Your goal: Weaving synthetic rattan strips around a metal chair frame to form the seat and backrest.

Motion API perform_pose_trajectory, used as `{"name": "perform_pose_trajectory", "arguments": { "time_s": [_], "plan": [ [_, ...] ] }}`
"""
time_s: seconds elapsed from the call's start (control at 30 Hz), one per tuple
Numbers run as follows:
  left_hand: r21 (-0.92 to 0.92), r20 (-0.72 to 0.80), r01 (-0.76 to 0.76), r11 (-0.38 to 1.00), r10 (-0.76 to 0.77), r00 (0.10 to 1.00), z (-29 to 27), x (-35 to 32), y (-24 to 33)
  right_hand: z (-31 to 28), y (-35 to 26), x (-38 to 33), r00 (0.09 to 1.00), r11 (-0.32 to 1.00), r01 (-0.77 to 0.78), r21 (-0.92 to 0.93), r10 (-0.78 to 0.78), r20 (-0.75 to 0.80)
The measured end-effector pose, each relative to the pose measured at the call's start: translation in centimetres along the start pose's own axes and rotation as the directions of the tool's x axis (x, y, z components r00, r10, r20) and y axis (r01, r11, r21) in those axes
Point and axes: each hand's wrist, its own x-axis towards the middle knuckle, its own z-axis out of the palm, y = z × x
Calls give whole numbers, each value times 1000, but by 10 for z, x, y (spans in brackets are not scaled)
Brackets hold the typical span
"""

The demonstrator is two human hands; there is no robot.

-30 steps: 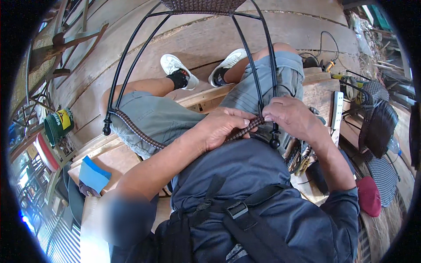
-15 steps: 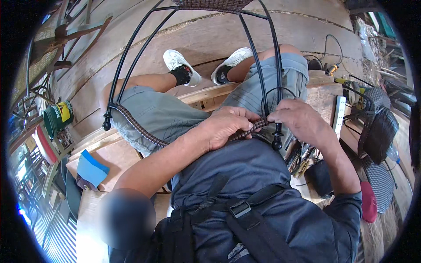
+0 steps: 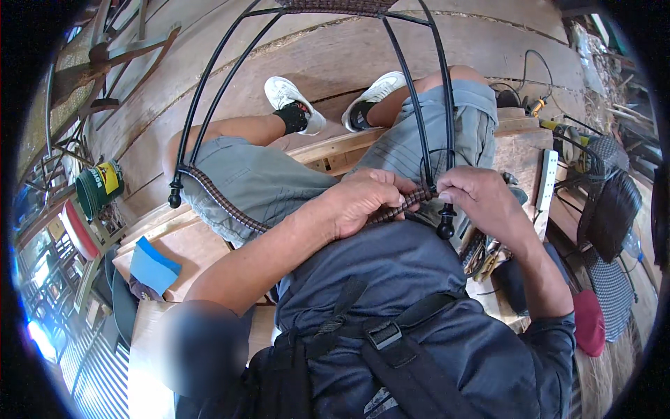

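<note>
A black metal chair frame [image 3: 421, 105] rests across my lap, its long bars running away from me. Between its two ball-ended posts curves a rail [image 3: 227, 201] wrapped in brown woven strand. My left hand [image 3: 373, 199] is closed around the rail towards its right end, thumb on top and fingers partly hidden underneath. At that end, beside the right bar, my right hand [image 3: 478, 199] pinches a thin dark strand close to the wrapping. The strand itself is mostly hidden by the fingertips. Just below hangs the right ball finial [image 3: 445, 229].
A brown woven panel [image 3: 335, 7] spans the frame's far end. On the bench to the left lies a blue pad [image 3: 155, 267], with a green bucket [image 3: 99, 188] beyond. Rightward are a white power strip [image 3: 547, 180], pliers and tools [image 3: 485, 257], and a mesh-backed seat [image 3: 611, 216].
The dark loop that stood out above the right hand has shrunk. My right hand has turned and drawn in slightly at the rail's end, while the left keeps its hold.
</note>
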Motion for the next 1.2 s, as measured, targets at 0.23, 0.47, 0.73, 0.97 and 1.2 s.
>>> {"name": "perform_pose_trajectory", "arguments": {
  "time_s": [0.23,0.47,0.73,0.97,1.2],
  "plan": [
    [14,-35,-18,1000,19,999,1,0,0,7,0,16,981,952,191,-239,-179,70],
    [90,-53,16,996,-11,999,1,1,1,3,-4,-6,921,747,340,-571,-386,43],
    [49,-27,-1,999,3,1000,-2,3,0,-16,12,-10,940,828,276,-487,-338,-42],
    [140,-77,-66,988,78,994,5,-5,-1,-16,12,-9,954,944,273,-186,-291,-76],
    [353,-114,-74,933,122,986,8,-10,1,-6,8,-4,951,941,270,-205,-294,-99]
  ]
}}
